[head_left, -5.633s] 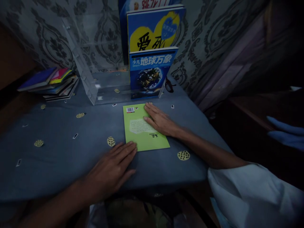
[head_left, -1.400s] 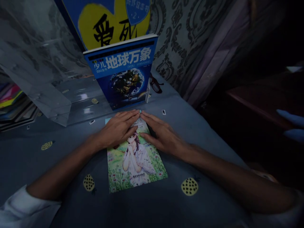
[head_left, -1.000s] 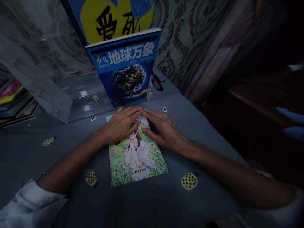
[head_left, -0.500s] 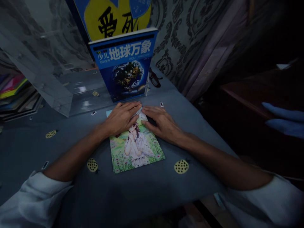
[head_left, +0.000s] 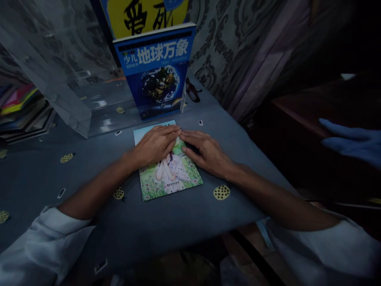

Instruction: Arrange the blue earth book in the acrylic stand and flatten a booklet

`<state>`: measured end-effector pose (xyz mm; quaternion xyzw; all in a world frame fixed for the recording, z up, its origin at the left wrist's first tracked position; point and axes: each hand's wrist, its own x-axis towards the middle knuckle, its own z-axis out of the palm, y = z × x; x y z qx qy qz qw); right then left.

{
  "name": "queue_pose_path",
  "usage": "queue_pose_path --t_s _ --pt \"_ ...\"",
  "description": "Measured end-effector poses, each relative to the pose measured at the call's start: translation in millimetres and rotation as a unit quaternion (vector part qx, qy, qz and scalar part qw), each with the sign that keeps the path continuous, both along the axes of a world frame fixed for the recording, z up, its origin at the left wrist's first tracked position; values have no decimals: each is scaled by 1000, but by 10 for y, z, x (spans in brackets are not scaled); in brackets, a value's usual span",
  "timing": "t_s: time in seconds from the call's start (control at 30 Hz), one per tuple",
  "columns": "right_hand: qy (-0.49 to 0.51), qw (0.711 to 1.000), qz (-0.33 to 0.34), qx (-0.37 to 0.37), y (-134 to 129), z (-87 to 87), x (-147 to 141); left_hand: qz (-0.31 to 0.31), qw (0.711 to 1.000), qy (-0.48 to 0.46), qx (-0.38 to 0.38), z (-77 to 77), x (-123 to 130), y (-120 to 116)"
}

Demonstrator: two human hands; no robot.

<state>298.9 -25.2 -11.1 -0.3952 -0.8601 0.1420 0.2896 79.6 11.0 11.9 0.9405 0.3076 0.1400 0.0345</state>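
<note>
A thin booklet (head_left: 171,184) with an illustrated cover of a figure in a flowery meadow lies flat on the table. Across its upper left part rests my left hand (head_left: 157,145), fingers stretched out. My right hand (head_left: 206,151) lies along the right edge of the cover with its fingers extended, the fingertips of both hands meeting near the upper middle. Neither hand grips anything. Behind them stands a blue book (head_left: 157,77) with a globe on its front, and a yellow and blue book (head_left: 149,14) rises at its back.
A clear acrylic stand (head_left: 74,113) is at the back left, beside a stack of books (head_left: 25,115). Glasses (head_left: 193,91) lie right of the blue book. The patterned tablecloth (head_left: 166,226) ends at the right and front. Blue gloved fingers (head_left: 351,137) show at far right.
The whole view has shifted a little, so the books and table sit higher. My left hand has slid down the booklet slightly, baring more of its top edge.
</note>
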Motion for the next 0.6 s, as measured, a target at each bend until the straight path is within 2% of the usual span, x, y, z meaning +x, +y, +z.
queue_pose_path --t_s 0.37,0.6 --pt "23 999 22 -17 -438 93 131 -34 999 -15 -6 17 33 -414" --pt "35 998 47 2 -757 95 248 -37 998 -27 -33 56 87 -801"
